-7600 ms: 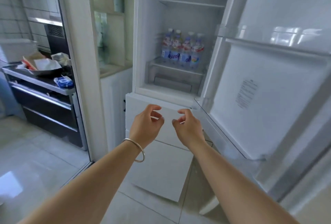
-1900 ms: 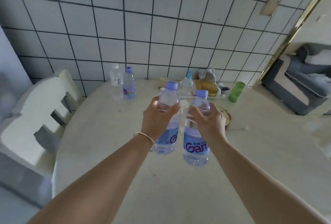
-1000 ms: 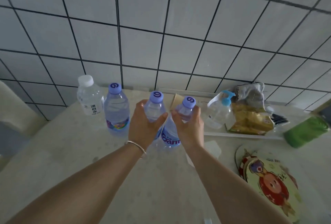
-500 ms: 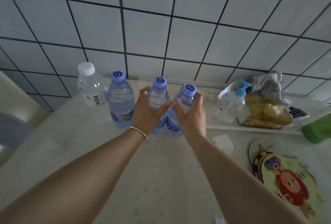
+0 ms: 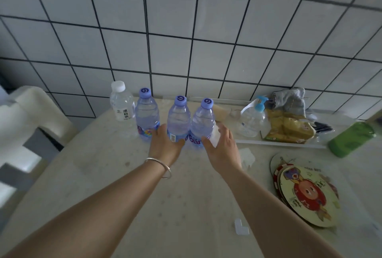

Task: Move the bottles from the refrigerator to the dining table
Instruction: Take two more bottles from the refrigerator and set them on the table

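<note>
- Now my left hand (image 5: 165,144) sits at the base of the middle purple-capped bottle (image 5: 178,120), thumb and fingers spread loosely on either side of its lower label; the grip is wide, and I cannot tell whether the fingers touch the plastic.
- My right hand (image 5: 222,146) hovers just right of the right purple-capped bottle (image 5: 201,123), fingers straight and relaxed, the grip wide and holding nothing; the thumb lies near the label.
- Both of these bottles stand upright on the worktop (image 5: 175,206), side by side and touching or nearly so, near the far tiled wall (image 5: 186,30).
- Just left of them stands a third purple-capped bottle (image 5: 147,117), upright, close beside my left hand.
- Further left, at the far edge, stands a white-capped bottle (image 5: 122,105) with a white label.
- A silver bangle (image 5: 160,168) circles my left wrist.
- To the right of the bottles are a clear pump bottle (image 5: 253,120) with a blue top, a yellow packet (image 5: 289,128), a grey cloth (image 5: 289,100) and a green container (image 5: 351,139) lying tilted.
- Near right, a stack of round cartoon coasters (image 5: 308,195) lies flat.
- A pale chair (image 5: 26,113) stands at the left edge of the worktop.
</note>
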Demonstrator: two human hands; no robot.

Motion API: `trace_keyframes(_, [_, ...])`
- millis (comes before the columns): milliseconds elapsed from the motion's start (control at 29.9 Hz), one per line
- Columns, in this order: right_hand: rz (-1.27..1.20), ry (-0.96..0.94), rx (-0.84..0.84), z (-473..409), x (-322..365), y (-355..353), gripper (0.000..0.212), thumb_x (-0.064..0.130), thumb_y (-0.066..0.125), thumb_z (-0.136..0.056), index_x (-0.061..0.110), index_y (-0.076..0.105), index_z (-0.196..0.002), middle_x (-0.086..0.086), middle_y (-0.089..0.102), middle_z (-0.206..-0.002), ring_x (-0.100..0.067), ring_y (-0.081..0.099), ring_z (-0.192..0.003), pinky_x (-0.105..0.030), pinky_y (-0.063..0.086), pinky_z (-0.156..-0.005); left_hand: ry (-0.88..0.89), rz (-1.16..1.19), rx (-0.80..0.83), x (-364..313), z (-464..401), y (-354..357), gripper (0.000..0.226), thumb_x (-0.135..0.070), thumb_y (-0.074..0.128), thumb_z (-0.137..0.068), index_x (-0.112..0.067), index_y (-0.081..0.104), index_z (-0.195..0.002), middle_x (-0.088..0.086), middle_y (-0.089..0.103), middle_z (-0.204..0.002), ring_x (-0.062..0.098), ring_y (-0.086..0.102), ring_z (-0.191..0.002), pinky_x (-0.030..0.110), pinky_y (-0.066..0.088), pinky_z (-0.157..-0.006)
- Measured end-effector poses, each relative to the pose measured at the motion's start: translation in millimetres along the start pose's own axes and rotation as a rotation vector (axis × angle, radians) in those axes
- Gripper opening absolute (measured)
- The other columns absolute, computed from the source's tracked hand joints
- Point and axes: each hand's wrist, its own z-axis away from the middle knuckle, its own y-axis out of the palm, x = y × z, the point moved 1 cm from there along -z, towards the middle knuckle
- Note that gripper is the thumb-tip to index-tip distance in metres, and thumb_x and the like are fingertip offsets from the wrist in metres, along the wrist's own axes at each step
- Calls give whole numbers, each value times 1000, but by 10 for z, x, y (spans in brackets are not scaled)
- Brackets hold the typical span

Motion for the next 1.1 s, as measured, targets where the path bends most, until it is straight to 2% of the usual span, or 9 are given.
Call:
trace_keyframes(167, [77,-110,11,715,234,-489,63,51,51,-87,26,30,-140,8,39,-144,-18,38,-129,-35,38,-95,87,34,-42,-125,777,-407,55,-13,71,-78,-4,48,-127,17,50,-127,30,55,-112,26,37,-90])
trace_keyframes(268, [65,-153,36,1308,357,-703,65,54,50,-86,27,29,-141,8,39,-144,-17,36,-130,-35,36,-99,161,55,-54,-227,1438,-683,48,-14,71,-79,-8,51,-122,9,56,-124,17,59,-91,24,41,-81])
trace_keyframes(335, [60,-196,77,1729,441,-800,65,54,49,-86,26,29,-141,7,38,-145,-18,35,-131,-34,35,-101,193,63,-77,-252,1885,-886,43,-15,72,-79,-10,53,-118,6,59,-120,15,62,-87,23,41,-78])
trace_keyframes(469, [49,-280,119,2457,619,-950,60,52,49,-87,26,33,-138,8,38,-142,-16,34,-131,-32,36,-97,181,61,-226,-224,2718,-1320,34,-16,71,-80,-17,57,-112,0,56,-117,7,61,-85,22,43,-81])
trace_keyframes(602, [-11,-342,175,3139,816,-958,57,50,50,-88,26,35,-137,10,41,-139,-13,34,-129,-30,35,-98,203,-11,-224,-156,3481,-1802,29,-17,69,-81,-25,57,-106,-5,55,-114,1,61,-91,20,45,-77])
trace_keyframes(736, [-33,-419,207,3694,1068,-960,57,49,51,-88,24,35,-137,7,42,-139,-15,35,-129,-31,36,-97,175,-26,-280,-67,4033,-2303,25,-18,67,-83,-25,59,-105,-7,59,-114,-5,59,-87,3,40,-68])
trace_keyframes(870, [-57,-484,220,4182,1338,-955,57,48,51,-88,23,35,-137,6,41,-139,-15,35,-130,-33,35,-101,166,30,-338,59,4528,-2676,23,-17,66,-83,-26,59,-103,-6,61,-113,-7,58,-87,11,41,-71])
trace_keyframes(1004, [-103,-460,197,4708,1537,-815,56,45,52,-89,21,37,-136,3,43,-139,-16,39,-128,-30,32,-102,184,57,-339,269,4987,-2981,23,-18,65,-84,-26,58,-104,-6,60,-112,2,61,-90,9,39,-72])
trace_keyframes(1104, [-142,-392,168,5128,1639,-741,54,45,53,-88,21,39,-135,4,45,-137,-17,42,-126,-31,35,-101,178,85,-341,406,5272,-3130,22,-17,64,-85,-24,58,-105,-7,59,-110,-3,57,-86,8,38,-69])
